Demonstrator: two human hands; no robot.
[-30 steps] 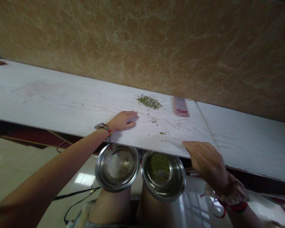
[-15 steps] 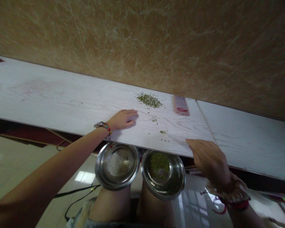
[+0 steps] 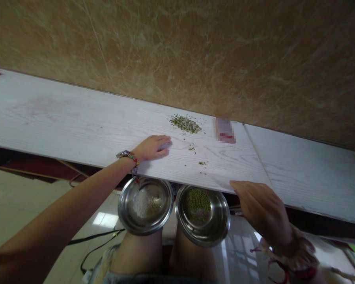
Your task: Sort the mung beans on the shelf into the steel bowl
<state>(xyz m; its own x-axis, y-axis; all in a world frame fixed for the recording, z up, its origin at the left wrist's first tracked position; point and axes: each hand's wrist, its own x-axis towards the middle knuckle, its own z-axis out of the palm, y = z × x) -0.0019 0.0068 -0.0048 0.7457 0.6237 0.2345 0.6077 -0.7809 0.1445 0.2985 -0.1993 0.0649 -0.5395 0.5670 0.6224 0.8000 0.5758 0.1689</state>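
Note:
My left hand (image 3: 154, 147) lies open on the white tabletop (image 3: 77, 122), palm down, fingers together and thumb apart. Up and to its right is a pile of green beans mixed with white grains (image 3: 185, 124). Small groups of beans trail from it toward the front edge. My right hand (image 3: 260, 207) is at that edge, right of the bean bowl, its fingers pressed together and pointing left. Its fingertips' undersides are hidden, so anything in them cannot be made out. One steel bowl (image 3: 123, 221) holds white grains; the other steel bowl (image 3: 225, 221) holds green beans.
Both bowls rest above my knees, just under the table's front edge. A blurred-out flat object (image 3: 225, 130) lies near the brown marbled wall (image 3: 177, 51). A seam (image 3: 256, 152) crosses the tabletop at right. Dark cords (image 3: 96, 236) hang at lower left.
My right hand has moved down a little, back from the tabletop toward the front edge. My left hand stays in place, and the bean pile looks the same.

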